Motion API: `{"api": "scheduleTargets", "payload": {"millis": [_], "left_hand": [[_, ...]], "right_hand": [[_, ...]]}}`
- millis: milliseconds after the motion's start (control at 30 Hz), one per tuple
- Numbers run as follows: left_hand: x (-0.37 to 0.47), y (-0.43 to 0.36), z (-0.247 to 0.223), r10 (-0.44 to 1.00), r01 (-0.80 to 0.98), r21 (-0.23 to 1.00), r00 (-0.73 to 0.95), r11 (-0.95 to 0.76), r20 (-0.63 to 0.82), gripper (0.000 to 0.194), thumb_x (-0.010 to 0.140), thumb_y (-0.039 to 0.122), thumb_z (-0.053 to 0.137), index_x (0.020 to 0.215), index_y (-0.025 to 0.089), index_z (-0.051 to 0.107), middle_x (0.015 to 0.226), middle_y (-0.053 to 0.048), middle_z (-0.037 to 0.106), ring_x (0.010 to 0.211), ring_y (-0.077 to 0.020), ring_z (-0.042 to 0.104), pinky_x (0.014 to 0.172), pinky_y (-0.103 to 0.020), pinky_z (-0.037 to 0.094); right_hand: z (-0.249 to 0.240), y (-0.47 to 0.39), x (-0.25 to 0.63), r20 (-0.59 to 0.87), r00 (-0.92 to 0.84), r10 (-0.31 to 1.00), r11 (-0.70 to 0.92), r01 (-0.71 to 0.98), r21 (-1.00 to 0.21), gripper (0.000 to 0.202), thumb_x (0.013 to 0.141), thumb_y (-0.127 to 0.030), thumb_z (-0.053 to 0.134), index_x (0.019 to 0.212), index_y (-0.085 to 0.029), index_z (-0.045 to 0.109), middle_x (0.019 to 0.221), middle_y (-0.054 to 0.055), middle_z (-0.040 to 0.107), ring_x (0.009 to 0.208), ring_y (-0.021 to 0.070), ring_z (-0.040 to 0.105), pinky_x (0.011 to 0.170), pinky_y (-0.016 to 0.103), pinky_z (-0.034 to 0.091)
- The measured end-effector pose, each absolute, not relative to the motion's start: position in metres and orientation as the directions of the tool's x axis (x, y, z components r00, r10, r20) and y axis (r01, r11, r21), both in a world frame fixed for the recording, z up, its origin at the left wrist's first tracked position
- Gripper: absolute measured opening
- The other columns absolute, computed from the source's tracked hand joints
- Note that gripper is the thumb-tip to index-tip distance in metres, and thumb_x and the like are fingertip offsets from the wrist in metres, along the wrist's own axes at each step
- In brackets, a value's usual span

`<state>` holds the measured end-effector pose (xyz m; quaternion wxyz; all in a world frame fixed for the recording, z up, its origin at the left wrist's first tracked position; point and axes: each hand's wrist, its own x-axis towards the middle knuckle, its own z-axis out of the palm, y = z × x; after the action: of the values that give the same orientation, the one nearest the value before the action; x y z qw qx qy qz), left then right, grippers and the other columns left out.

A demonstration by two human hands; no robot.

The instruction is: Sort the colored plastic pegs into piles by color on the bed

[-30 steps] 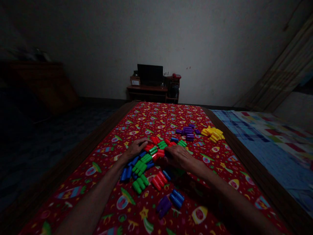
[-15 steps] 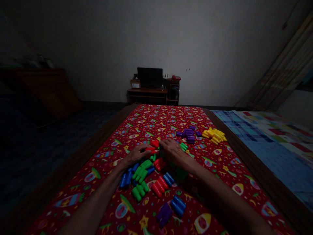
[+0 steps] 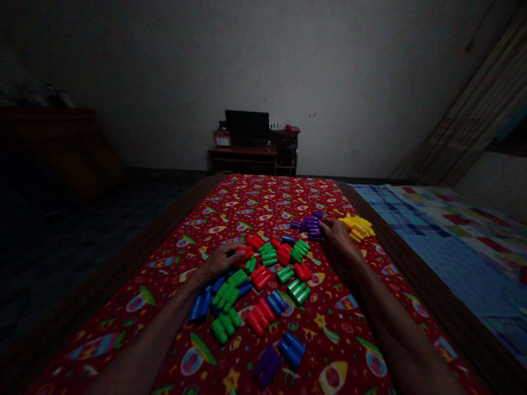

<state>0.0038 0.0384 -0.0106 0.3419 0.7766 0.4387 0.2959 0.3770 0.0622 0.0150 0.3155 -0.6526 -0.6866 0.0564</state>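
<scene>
"Where's the right hand [image 3: 338, 235]?"

"Over to the right, fingers bent down at the right edge of the purple blocks [image 3: 312, 224]. The yellow blocks [image 3: 357, 227] lie just to its far right."

"Pinching one?"

"Can't tell; the fingertips are too dim and small from here."

"And the left hand [image 3: 220, 260]?"

"Lower and farther left, fingers curved over beside a red block [image 3: 244, 255]. They look to be touching it, but whether they grip it I can't tell."

"What's on the near side?"

"A lone purple block [image 3: 267, 365] on the red cloth [image 3: 267, 192], a blue block [image 3: 292, 349] just to its right, both nearer than either hand."
</scene>
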Motion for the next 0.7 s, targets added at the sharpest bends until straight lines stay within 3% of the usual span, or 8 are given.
{"api": "scheduleTargets", "payload": {"millis": [167,300,433,533,700], "left_hand": [[0.002,0.042,-0.016,0.879,0.477,0.786,0.444,-0.394,0.172,0.059,0.080,0.067,0.048,0.101,0.017,0.072,0.111,-0.009,0.069,0.099,-0.0267,0.063,0.092,-0.036,0.048],[0.004,0.040,-0.012,0.878,0.468,0.793,0.447,-0.391,0.170,0.058,0.080,0.066,0.048,0.098,0.017,0.073,0.109,-0.009,0.070,0.097,-0.0265,0.064,0.089,-0.034,0.049],[0.007,0.035,-0.004,0.881,0.473,0.790,0.441,-0.390,0.171,0.057,0.080,0.066,0.048,0.097,0.017,0.073,0.107,-0.009,0.071,0.099,-0.0267,0.064,0.088,-0.033,0.049],[0.007,0.034,-0.003,0.885,0.467,0.797,0.434,-0.383,0.170,0.057,0.080,0.065,0.048,0.097,0.017,0.073,0.105,-0.009,0.071,0.098,-0.0265,0.064,0.088,-0.033,0.049],[0.006,0.038,-0.008,0.883,0.469,0.791,0.433,-0.393,0.182,0.058,0.079,0.067,0.049,0.093,0.017,0.073,0.100,-0.009,0.071,0.095,-0.0269,0.065,0.086,-0.034,0.050]], "right_hand": [[0.030,0.061,0.380,0.337,0.012,0.941,0.155,0.873,-0.463,0.039,0.086,-0.035,0.039,0.083,-0.012,0.070,0.066,0.006,0.065,0.062,0.0182,0.059,0.061,0.028,0.042],[0.025,0.068,0.382,0.381,0.044,0.924,0.143,0.882,-0.449,0.047,0.088,-0.045,0.041,0.110,-0.012,0.067,0.102,0.014,0.069,0.093,0.0255,0.063,0.083,0.036,0.046],[0.004,0.078,0.378,0.354,-0.057,0.933,0.183,0.925,-0.333,0.059,0.091,-0.050,0.035,0.136,-0.014,0.048,0.134,0.018,0.050,0.126,0.0298,0.045,0.102,0.044,0.037],[-0.009,0.083,0.373,0.306,-0.129,0.943,0.204,0.952,-0.227,0.068,0.089,-0.056,0.038,0.142,-0.013,0.039,0.138,0.021,0.043,0.129,0.0319,0.040,0.105,0.045,0.033],[-0.017,0.087,0.365,0.300,-0.134,0.944,0.183,0.973,-0.142,0.079,0.080,-0.064,0.051,0.142,-0.016,0.041,0.144,0.021,0.035,0.135,0.0366,0.030,0.107,0.049,0.028]]}}
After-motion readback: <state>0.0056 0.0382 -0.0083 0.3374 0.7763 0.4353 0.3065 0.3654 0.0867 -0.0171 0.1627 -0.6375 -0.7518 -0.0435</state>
